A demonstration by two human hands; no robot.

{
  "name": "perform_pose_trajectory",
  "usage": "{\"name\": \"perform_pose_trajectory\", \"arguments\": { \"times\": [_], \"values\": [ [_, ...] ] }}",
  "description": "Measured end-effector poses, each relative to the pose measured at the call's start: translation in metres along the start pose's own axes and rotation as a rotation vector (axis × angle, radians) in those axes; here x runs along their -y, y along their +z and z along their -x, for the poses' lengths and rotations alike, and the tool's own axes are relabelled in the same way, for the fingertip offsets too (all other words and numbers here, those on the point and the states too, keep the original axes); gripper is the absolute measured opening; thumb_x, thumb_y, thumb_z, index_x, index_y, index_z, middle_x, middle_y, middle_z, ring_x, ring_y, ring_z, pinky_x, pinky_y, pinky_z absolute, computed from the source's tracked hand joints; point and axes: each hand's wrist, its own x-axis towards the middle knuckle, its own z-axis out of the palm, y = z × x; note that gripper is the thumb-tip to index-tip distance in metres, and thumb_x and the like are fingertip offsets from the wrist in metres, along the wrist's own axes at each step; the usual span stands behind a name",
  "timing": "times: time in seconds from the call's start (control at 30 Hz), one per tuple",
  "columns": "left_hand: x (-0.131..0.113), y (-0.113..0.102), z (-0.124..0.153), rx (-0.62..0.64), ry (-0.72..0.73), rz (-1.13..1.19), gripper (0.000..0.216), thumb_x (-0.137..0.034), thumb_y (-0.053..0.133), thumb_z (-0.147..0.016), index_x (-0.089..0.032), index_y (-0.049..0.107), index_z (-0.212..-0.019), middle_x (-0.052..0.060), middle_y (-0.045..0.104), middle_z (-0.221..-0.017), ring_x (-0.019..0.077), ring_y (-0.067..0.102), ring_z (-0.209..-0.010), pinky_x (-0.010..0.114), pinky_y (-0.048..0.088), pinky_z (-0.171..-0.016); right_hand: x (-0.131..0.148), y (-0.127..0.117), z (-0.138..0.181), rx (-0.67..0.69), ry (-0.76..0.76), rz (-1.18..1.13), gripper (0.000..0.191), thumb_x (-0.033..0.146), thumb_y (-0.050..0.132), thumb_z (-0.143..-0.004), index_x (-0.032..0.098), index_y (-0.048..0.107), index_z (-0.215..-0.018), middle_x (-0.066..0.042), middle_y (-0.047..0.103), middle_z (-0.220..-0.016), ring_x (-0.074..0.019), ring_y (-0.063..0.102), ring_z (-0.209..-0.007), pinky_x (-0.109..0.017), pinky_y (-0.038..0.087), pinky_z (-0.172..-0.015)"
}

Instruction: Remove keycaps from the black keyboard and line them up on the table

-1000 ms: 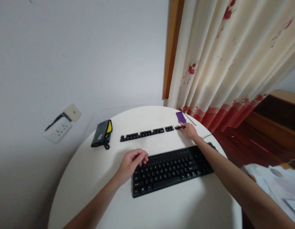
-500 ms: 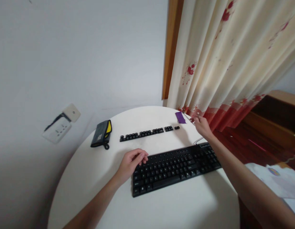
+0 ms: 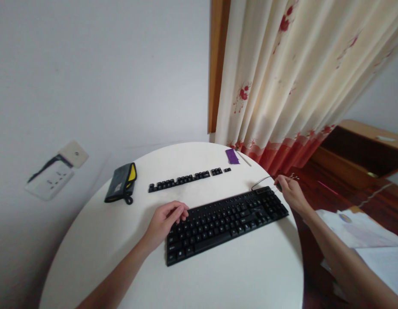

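Observation:
A black keyboard (image 3: 218,225) lies slantwise on the round white table (image 3: 244,272). Its top row looks stripped of caps. My left hand (image 3: 168,219) rests at its upper left corner, fingers loosely curled with the thumb against them; nothing shows in the grasp. Beyond the table's right edge, by the keyboard's far right corner, my right hand (image 3: 292,193) is closed round a thin wire tool (image 3: 294,176), perhaps a keycap puller. Some of it hides inside the fingers. Behind the keyboard, loose black keycaps (image 3: 186,179) stand in a line with gaps.
A dark pouch with yellow lining (image 3: 120,182) sits at the back left. Near the far edge lie a purple cloth (image 3: 232,156) and a thin silver rod (image 3: 244,159). The keyboard's cable (image 3: 259,181) loops behind it. Papers (image 3: 360,227) lie below, to the right.
My right hand has moved from near the silver rod to beside the keyboard's far right corner. The left hand keeps its place on the keyboard. The view has swung a little to the right.

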Motion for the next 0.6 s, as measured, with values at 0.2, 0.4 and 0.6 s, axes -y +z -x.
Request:
{"name": "perform_pose_trajectory", "arguments": {
  "times": [0.2, 0.4, 0.6],
  "values": [
    [0.002, 0.001, 0.000, -0.005, 0.001, -0.013, 0.026, -0.038, 0.059, -0.090, -0.014, 0.070, -0.086, 0.005, 0.068, -0.072, 0.0139, 0.058, -0.063, 0.023, 0.045, -0.056, -0.010, 0.002, -0.005, 0.034, 0.012, 0.000, 0.042, 0.049, 0.039, -0.093, 0.019, 0.056, -0.068, 0.004, 0.043, -0.052, -0.0129, 0.040, -0.049, -0.025, 0.032, -0.051],
    [0.004, 0.000, -0.001, -0.004, -0.017, -0.011, 0.028, -0.040, 0.059, -0.090, -0.014, 0.069, -0.087, 0.005, 0.068, -0.073, 0.0139, 0.058, -0.064, 0.023, 0.045, -0.056, -0.010, 0.012, -0.003, 0.090, -0.024, 0.083, 0.045, 0.049, 0.035, -0.094, 0.019, 0.055, -0.067, 0.001, 0.048, -0.054, -0.0145, 0.045, -0.051, -0.025, 0.035, -0.053],
    [0.004, 0.001, -0.001, 0.011, -0.014, -0.011, 0.029, -0.040, 0.058, -0.090, -0.014, 0.069, -0.087, 0.005, 0.068, -0.073, 0.0137, 0.057, -0.064, 0.023, 0.045, -0.056, 0.000, 0.017, 0.007, 0.138, -0.153, 0.539, 0.041, 0.046, 0.038, -0.095, 0.019, 0.059, -0.074, -0.009, 0.065, -0.067, -0.0208, 0.059, -0.062, -0.028, 0.036, -0.061]
  ]
}}
